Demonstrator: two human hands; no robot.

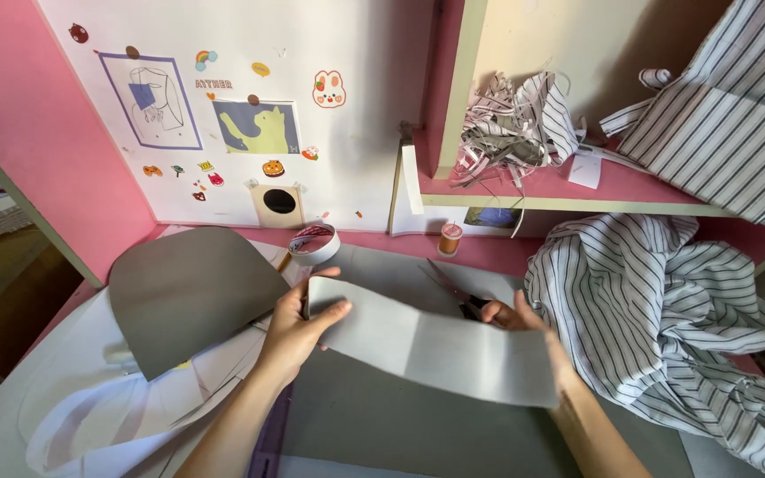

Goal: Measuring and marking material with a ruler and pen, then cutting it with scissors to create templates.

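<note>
Centre frame, the left hand (298, 323) pinches the grey strip (436, 343) by its left end; the right hand (517, 316) grips the scissors (455, 290) behind it. Light, floppy stuff, probably best held at its ends.

We face a white wall panel (356, 168) at twelve o'clock, dotted with small stickers (329, 88) and two taped drawings (257, 127). Pink walls (37, 133) frame it at ten o'clock. At one o'clock we see a cream upright (460, 80) and a pink shelf (568, 188) with a cream front edge, forming a recessed nook. The pink desk top (489, 250) runs beneath. At nine o'clock a brown wooden floor (2, 265) shows beyond the partition. Soft daylight falls evenly from above.
</note>
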